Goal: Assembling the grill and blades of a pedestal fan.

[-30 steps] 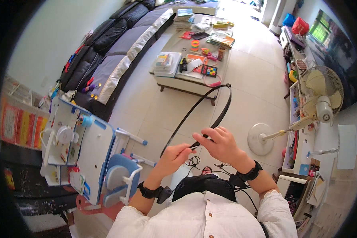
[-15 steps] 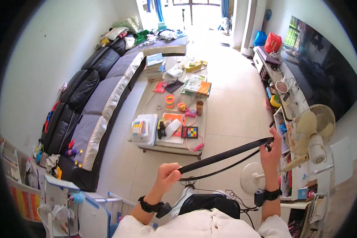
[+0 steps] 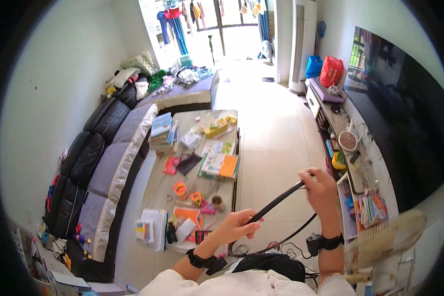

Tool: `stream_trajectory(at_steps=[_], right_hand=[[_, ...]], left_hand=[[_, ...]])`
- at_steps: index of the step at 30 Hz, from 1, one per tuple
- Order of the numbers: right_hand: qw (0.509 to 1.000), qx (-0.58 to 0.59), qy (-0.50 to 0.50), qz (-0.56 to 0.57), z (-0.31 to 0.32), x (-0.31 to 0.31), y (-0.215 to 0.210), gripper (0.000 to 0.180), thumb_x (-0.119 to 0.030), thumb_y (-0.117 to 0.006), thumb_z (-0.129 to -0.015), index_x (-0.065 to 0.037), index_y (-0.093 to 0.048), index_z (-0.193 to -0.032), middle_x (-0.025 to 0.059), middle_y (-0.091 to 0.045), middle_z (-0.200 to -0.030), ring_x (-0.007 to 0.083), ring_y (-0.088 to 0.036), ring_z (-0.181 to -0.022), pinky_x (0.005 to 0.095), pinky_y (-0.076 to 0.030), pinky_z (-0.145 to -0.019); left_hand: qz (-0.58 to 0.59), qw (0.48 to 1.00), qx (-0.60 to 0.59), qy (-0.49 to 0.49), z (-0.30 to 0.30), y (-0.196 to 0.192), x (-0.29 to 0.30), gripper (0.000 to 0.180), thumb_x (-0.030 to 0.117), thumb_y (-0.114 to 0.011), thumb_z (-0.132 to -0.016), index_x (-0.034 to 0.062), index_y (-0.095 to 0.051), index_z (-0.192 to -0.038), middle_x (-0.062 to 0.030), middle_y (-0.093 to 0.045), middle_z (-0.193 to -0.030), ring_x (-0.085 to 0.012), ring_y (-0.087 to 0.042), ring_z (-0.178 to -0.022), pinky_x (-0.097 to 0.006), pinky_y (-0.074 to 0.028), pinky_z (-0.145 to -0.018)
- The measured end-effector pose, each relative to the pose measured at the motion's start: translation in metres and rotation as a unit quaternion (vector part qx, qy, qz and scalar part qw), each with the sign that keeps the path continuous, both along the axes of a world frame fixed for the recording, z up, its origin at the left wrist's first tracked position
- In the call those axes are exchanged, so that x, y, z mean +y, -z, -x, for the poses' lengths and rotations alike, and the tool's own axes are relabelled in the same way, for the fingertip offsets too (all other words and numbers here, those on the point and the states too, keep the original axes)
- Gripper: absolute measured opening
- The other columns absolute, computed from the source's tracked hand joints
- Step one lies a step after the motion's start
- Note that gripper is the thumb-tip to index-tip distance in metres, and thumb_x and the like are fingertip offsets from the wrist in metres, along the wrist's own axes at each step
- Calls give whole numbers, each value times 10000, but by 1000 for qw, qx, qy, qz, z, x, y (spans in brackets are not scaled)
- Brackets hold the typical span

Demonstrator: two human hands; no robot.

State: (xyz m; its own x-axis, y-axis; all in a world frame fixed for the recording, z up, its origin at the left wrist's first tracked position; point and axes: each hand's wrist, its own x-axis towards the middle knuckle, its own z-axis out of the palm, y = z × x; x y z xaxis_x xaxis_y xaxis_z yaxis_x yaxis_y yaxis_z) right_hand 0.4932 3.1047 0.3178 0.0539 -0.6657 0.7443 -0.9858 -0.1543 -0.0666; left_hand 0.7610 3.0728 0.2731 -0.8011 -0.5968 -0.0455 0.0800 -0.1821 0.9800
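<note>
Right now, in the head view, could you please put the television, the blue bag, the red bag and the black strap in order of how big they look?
1. Television
2. Red bag
3. Blue bag
Black strap: unsure, as it is long but thin and nearer the camera.

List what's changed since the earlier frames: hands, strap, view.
The left hand and right hand, close together a second ago, are now apart. The black strap, arched ahead of them then, now slants up from left to right between them. The view has tipped up, bringing the bright window in. Unchanged: both hands hold the strap; things on the coffee table look undisturbed.
</note>
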Motion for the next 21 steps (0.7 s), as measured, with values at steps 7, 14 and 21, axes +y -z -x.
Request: stream_trajectory(at_steps=[7,14,21], right_hand=[[967,79,-237,-42,35,-178,4,360,-110,-578,-704,-139,-576,-1063,69,-536,-1038,180,-573,-665,303,-470,-563],[986,-59,-122,-98,168,-358,36,393,-126,-700,-697,-111,-570,-1067,84,-532,-960,239,-586,-694,337,-477,-574],[959,-251,49,-124,338,-497,40,215,-68,-620,-757,-28,-560,-960,137,-534,-863,292,-551,-807,366,-445,-700]], left_hand=[[-10,988,-72,-137,98,-11,-159,191,142,-613,-852,73,-564,-1023,63,-460,-587,-9,-385,-461,-181,-276,-405],[-10,952,43,-302,152,17,-368,169,190,-555,-899,87,-482,-787,71,-403,-562,-15,-342,-430,-188,-244,-376],[68,964,62,-251,267,-30,-584,139,155,-484,-928,26,-523,-895,6,-481,-568,-53,-441,-461,-196,-339,-427]])
